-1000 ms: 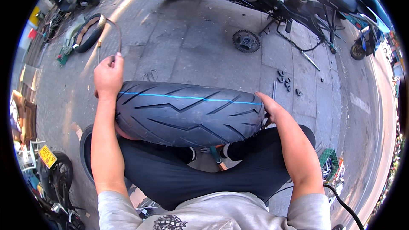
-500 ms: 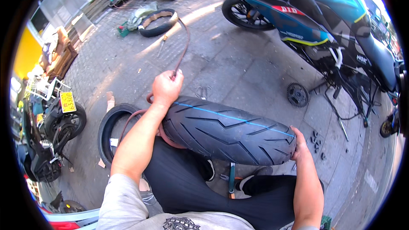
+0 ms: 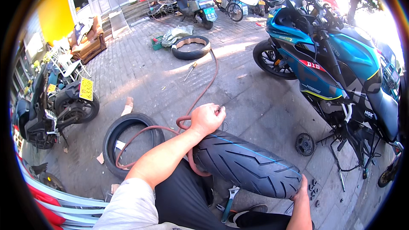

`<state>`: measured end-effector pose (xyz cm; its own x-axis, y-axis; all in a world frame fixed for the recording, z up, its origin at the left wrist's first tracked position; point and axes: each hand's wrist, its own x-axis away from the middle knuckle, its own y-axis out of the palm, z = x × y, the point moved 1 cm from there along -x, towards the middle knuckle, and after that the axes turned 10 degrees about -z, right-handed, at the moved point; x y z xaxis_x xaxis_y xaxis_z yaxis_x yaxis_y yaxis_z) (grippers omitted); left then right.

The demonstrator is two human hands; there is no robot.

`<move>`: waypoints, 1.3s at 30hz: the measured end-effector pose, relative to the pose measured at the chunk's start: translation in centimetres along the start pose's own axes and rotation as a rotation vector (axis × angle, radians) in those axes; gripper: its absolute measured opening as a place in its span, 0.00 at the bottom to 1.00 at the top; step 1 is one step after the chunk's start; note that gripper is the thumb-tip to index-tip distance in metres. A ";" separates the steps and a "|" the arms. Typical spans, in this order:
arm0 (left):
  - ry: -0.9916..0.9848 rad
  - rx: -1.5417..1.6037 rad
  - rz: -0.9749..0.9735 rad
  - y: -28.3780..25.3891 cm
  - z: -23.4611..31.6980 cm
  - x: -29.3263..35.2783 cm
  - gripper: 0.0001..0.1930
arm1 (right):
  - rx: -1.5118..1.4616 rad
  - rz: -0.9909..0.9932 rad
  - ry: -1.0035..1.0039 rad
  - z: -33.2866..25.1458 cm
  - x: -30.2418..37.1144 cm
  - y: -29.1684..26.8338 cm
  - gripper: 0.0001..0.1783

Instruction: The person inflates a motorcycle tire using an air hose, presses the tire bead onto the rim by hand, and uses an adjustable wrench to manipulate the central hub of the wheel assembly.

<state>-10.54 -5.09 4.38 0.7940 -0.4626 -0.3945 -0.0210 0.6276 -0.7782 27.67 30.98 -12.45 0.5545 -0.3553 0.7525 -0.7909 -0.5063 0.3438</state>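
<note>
A black motorcycle tyre [image 3: 249, 166] with a blue line round its tread stands tilted in front of my knees. My right hand [image 3: 300, 189] grips its right end, thumb at the upper edge. Above its left end, my left hand [image 3: 208, 118] is closed; what its fingers hold, if anything, I cannot make out. A reddish-brown hose [image 3: 203, 91] runs from the far side, loops beside my left wrist and passes under my forearm. Part of it curves against the tyre's left side. An adjustable wrench [image 3: 230, 204] with a teal handle lies on the ground between my feet.
A second tyre [image 3: 111, 138] lies flat at left, another tyre [image 3: 191, 54] farther off. The blue-black motorcycle [image 3: 328, 72] stands at right, near a sprocket [image 3: 305, 144] and small black pieces [image 3: 313, 189]. A parked motorcycle [image 3: 64, 108] is at left; a screwdriver-like tool [image 3: 190, 71] lies ahead.
My view has tilted up and shifted left. The hose stretch that rose from my left fist now lies on the ground behind it. My right hand keeps its grip on the tyre.
</note>
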 end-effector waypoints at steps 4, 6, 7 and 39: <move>0.003 -0.007 -0.006 0.1 0.7 -0.3 0.21 | -0.066 -0.132 -0.057 0.2 -0.8 -1.0 0.36; -0.007 -0.009 -0.007 0.0 0.5 -0.4 0.21 | -0.082 -0.148 -0.062 0.4 -0.9 -0.9 0.36; -0.013 -0.010 -0.010 0.0 0.3 -0.4 0.21 | -0.074 -0.157 -0.064 0.3 -1.0 -0.8 0.36; -0.045 0.007 -0.149 0.5 -0.9 -1.2 0.20 | 0.647 -0.060 -0.799 -4.2 8.6 8.9 0.45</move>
<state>-12.10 -4.79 4.04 0.8145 -0.5223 -0.2524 0.1030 0.5585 -0.8231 24.25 26.75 -0.54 0.7860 -0.6143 0.0698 -0.5962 -0.7830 -0.1773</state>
